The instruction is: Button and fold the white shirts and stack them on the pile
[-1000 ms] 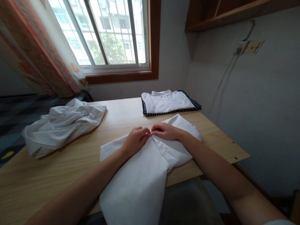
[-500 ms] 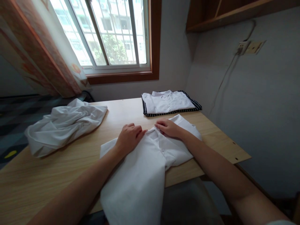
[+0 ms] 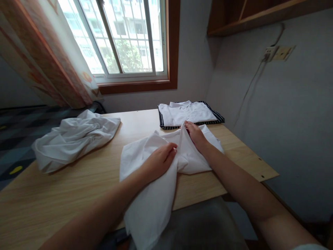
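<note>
A white shirt (image 3: 153, 205) lies across the front of the table, its lower part hanging over the near edge. My left hand (image 3: 163, 158) is closed on the fabric near the shirt's middle, fingertips pinched together. Farther back and to the right, my right hand (image 3: 194, 133) pinches another part and lifts it into a small peak. The cloth between the two hands is drawn into folds. Some of the fingers are hidden behind the hands and fabric.
A crumpled white cloth (image 3: 78, 139) lies at the table's left. Folded white clothing (image 3: 186, 113) rests on black striped fabric (image 3: 220, 118) at the back. The wooden table (image 3: 65, 198) has a chair (image 3: 205, 225) at its near edge. A wall stands on the right.
My right hand has raised its pinch of cloth up and away from me. My left hand has moved right and nearer, gripping the shirt. The hanging part has shifted right.
</note>
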Available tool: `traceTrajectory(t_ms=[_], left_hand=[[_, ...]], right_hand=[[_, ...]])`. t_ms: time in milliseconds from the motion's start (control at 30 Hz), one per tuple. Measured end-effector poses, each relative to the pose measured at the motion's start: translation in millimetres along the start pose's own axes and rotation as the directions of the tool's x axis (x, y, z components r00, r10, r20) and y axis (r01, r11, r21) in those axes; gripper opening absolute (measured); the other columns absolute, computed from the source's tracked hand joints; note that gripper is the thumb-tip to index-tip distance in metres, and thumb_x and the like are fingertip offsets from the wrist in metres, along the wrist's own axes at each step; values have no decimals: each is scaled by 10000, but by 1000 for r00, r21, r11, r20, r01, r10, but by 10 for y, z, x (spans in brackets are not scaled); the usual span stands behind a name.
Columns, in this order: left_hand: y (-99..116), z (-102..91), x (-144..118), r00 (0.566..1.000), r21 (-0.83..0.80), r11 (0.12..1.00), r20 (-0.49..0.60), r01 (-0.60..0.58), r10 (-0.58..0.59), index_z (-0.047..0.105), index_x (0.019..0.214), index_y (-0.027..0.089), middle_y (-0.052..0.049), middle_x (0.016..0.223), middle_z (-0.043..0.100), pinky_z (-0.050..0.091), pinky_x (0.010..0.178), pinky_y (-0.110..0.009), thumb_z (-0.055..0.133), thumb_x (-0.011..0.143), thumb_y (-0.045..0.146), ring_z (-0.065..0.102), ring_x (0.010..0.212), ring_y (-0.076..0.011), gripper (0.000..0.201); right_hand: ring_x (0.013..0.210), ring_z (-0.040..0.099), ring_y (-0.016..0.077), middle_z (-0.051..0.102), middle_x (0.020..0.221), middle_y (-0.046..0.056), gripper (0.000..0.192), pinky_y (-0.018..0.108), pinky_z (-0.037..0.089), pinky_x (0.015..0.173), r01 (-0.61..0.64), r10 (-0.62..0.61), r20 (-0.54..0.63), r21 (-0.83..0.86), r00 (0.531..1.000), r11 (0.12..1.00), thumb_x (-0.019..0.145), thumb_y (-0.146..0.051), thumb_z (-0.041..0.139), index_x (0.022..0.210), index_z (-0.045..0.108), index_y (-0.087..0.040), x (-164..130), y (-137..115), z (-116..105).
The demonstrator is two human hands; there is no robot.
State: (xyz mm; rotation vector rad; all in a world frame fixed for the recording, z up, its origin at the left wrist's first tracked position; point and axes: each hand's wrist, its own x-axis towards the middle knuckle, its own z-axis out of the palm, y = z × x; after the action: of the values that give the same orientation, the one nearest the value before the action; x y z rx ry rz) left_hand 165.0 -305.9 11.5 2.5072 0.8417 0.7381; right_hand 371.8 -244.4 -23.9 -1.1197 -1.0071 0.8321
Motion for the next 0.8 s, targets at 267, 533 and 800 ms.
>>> traceTrajectory(t_ms=[267, 533, 800], left_hand=[[-203, -16, -21, 990, -79, 987, 11, 140, -139, 589, 1009, 206, 13, 734, 622, 429, 661, -272, 457, 922, 341, 570, 694, -160, 207], [-241, 92, 11, 979, -38, 987, -123, 159, -163, 613, 810, 199, 54, 589, 539, 337, 569, -231, 559, 869, 345, 485, 574, -115, 166], [-225, 6, -35, 976, 75, 993, -192, -94, 107, 669, 944, 189, -49, 842, 666, 468, 722, -293, 479, 917, 209, 595, 804, -176, 193]], right_hand=[[453, 369, 76, 430, 541, -75, 193, 204, 306, 429, -196, 226, -44, 354, 973, 915, 749, -332, 608, 666, 480, -213, -29, -71, 54], [410, 337, 55, 404, 504, -99, 213, 175, 284, 388, -207, 206, 35, 302, 978, 930, 714, -349, 634, 694, 474, -210, -89, -121, 82], [688, 563, 138, 617, 840, 11, 267, 289, 527, 637, 46, -35, 122, -82, 992, 996, 795, -455, 590, 881, 604, -202, -103, -150, -14]])
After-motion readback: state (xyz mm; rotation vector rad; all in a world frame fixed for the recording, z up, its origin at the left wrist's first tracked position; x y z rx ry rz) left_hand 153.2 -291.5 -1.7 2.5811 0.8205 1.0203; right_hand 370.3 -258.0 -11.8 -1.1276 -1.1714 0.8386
